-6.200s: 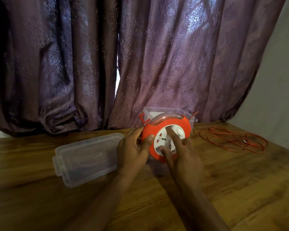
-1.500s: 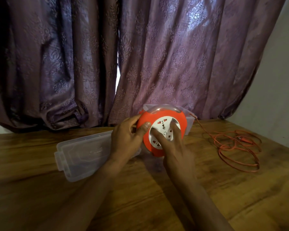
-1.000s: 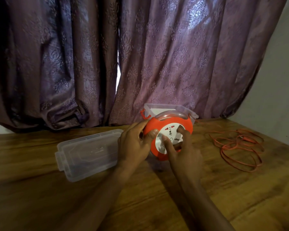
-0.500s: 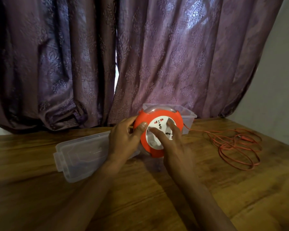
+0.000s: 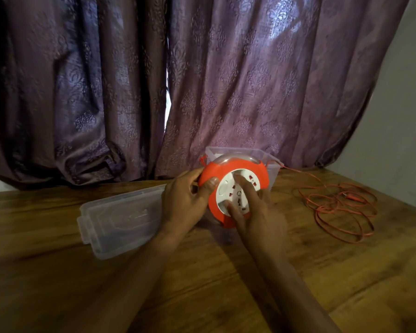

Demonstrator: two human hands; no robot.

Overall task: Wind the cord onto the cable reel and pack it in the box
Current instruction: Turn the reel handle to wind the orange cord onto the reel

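An orange cable reel with a white socket face stands tilted toward me at the table's middle. My left hand grips its left rim, thumb on the orange edge. My right hand lies on the white face, fingers spread across the sockets. A thin orange cord runs from the reel's upper right and lies in loose loops on the table to the right. A clear plastic box stands right behind the reel.
The box's clear lid lies flat on the wooden table to the left of my hands. Purple curtains hang close behind the table. A pale wall borders the right side.
The white face has turned under my right fingers across the frames. The pile of loose cord on the right has grown smaller and shifted. The reel rocks slightly left and right.
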